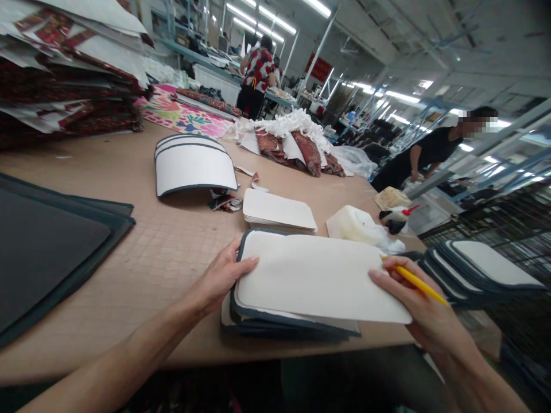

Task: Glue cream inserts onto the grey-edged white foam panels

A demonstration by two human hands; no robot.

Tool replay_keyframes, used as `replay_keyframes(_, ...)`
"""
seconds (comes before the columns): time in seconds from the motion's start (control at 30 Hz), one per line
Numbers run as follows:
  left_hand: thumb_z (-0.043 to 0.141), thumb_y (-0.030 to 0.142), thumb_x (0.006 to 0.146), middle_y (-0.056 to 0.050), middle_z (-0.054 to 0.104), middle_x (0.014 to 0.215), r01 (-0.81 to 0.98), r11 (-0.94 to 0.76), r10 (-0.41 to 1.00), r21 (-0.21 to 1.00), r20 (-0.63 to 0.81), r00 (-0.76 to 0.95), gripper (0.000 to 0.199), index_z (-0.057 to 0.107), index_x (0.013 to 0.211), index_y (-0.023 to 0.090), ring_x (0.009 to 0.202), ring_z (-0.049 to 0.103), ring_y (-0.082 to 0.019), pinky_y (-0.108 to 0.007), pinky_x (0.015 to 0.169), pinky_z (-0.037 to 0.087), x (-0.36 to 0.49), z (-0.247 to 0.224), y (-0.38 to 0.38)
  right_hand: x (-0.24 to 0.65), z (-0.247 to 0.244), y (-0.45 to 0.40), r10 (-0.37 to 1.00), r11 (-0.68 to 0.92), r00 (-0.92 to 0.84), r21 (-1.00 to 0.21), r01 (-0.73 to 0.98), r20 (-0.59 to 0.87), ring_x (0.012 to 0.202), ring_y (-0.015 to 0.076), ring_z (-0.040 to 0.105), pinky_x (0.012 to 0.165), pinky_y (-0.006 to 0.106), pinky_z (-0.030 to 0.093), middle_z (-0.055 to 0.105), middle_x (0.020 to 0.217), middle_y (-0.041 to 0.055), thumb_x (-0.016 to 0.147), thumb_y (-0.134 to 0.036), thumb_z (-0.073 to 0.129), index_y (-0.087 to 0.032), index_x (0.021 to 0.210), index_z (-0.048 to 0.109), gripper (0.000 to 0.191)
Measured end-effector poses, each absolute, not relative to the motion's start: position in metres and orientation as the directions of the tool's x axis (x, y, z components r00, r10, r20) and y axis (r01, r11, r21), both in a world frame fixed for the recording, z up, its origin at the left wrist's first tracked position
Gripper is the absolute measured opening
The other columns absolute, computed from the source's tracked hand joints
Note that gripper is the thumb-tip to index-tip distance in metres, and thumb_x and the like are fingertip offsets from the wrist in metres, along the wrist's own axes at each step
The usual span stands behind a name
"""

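A white board panel (310, 275) with rounded corners lies over a stack of dark-edged panels (297, 327) at the table's front edge. My left hand (228, 269) grips its left end, thumb on top and fingers behind the dark border. At the right end my right hand (404, 289) pinches the white panel, whose right side is lifted slightly off the stack. Between the fingers of that hand rests a yellow pen-like tool (419, 281), slanting down to the right. Just behind lies a small pile of white boards (279, 209).
Curved white panels (193, 166) stand behind. Dark sheets (51, 246) lie at left, below piled fabric (73, 74). A white container (355, 223) and a red-tipped bottle (396, 218) sit at right, near stacked panels (477, 269). Two people (258, 74) (434, 143) work beyond.
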State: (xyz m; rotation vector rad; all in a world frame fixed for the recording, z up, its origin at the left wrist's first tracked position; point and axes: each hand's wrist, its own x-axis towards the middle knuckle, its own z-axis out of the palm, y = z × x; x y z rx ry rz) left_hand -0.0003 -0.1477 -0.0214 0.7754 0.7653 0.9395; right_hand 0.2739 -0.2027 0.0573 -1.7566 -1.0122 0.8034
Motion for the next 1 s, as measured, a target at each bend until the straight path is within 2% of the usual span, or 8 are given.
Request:
replay_keyframes(0.2,0.072,0.037,0.063,-0.008,0.067,0.097,-0.308,0.348,0.914,0.885,-0.248,0.320,0.061,0.048,0.114,0.015,0.089,0.062,-0.027,-0.032,0.068,0.050,0.000,-0.021,-0.147,0.267,0.082,-0.216,0.899,-0.172,0.434,-0.858,0.484,0.065,0.048,0.0083,0.043,0.039,0.017,0.030,0.044,0.062,-0.0059,0.059,-0.036,0.075,-0.024,0.078,0.050,0.033)
replay_keyframes(0.3,0.070,0.040,0.065,-0.007,0.067,0.091,-0.196,0.320,0.922,0.927,-0.257,0.289,0.063,0.045,0.117,0.016,0.085,0.064,-0.026,-0.031,0.065,0.051,-0.004,-0.018,-0.146,0.272,0.071,-0.216,0.927,-0.156,0.362,-0.773,0.615,0.101,0.049,0.0097,0.041,0.044,0.020,0.033,0.040,0.058,-0.0070,0.061,-0.039,0.072,-0.024,0.078,0.049,0.032)
replay_keyframes(0.43,0.068,0.043,0.065,-0.008,0.064,0.095,-0.025,0.248,0.937,0.969,-0.233,0.259,0.078,0.032,0.129,0.016,0.078,0.064,-0.024,-0.033,0.067,0.052,-0.007,-0.024,-0.146,0.280,0.046,-0.217,0.939,-0.161,0.333,-0.749,0.643,0.084,0.046,0.0108,0.040,0.044,0.022,0.034,0.037,0.053,-0.0079,0.062,-0.044,0.068,-0.023,0.076,0.048,0.032)
replay_keyframes(0.6,0.062,0.038,0.070,-0.013,0.042,0.124,0.374,-0.115,0.992,0.920,0.088,0.089,0.078,0.024,0.136,0.021,0.094,0.055,-0.026,-0.046,0.083,0.046,-0.006,-0.047,-0.143,0.283,0.035,-0.222,0.911,-0.139,0.343,-0.615,0.776,0.227,0.047,0.0129,0.048,0.045,0.024,0.040,0.045,0.055,-0.0055,0.064,-0.044,0.066,-0.024,0.075,0.049,0.029)
replay_keyframes(0.7,0.058,0.031,0.076,-0.013,0.031,0.135,0.453,-0.310,0.950,0.836,0.293,0.109,0.067,0.026,0.134,0.024,0.113,0.043,-0.029,-0.047,0.090,0.043,-0.004,-0.054,-0.145,0.275,0.049,-0.223,0.899,-0.119,0.316,-0.527,0.842,0.303,0.046,0.0132,0.049,0.043,0.023,0.041,0.047,0.056,-0.0045,0.069,-0.046,0.061,-0.025,0.081,0.049,0.026)
replay_keyframes(0.87,0.042,0.010,0.085,-0.004,0.052,0.113,0.376,-0.660,0.748,0.650,0.613,0.253,0.032,0.050,0.110,0.028,0.104,0.051,-0.019,-0.032,0.089,0.045,0.001,-0.053,-0.154,0.251,0.095,-0.215,0.883,-0.043,0.241,-0.443,0.895,0.402,0.043,0.0120,0.047,0.039,0.022,0.038,0.048,0.058,-0.0033,0.071,-0.043,0.059,-0.027,0.084,0.049,0.023)
replay_keyframes(0.93,0.038,0.006,0.086,-0.001,0.058,0.103,0.310,-0.692,0.721,0.652,0.616,0.317,0.034,0.053,0.106,0.028,0.096,0.056,-0.015,-0.025,0.086,0.045,0.002,-0.052,-0.157,0.236,0.114,-0.210,0.892,0.030,0.172,-0.436,0.899,0.418,0.041,0.0109,0.044,0.036,0.022,0.035,0.048,0.059,-0.0030,0.070,-0.040,0.062,-0.028,0.084,0.050,0.022)
replay_keyframes(1.0,0.040,0.011,0.087,-0.001,0.059,0.107,0.290,-0.654,0.754,0.699,0.566,0.334,0.036,0.048,0.117,0.028,0.099,0.056,-0.017,-0.025,0.090,0.043,0.002,-0.052,-0.159,0.219,0.130,-0.207,0.909,0.113,0.095,-0.460,0.881,0.405,0.039,0.0098,0.041,0.033,0.022,0.031,0.047,0.057,-0.0033,0.069,-0.036,0.064,-0.029,0.083,0.052,0.019)
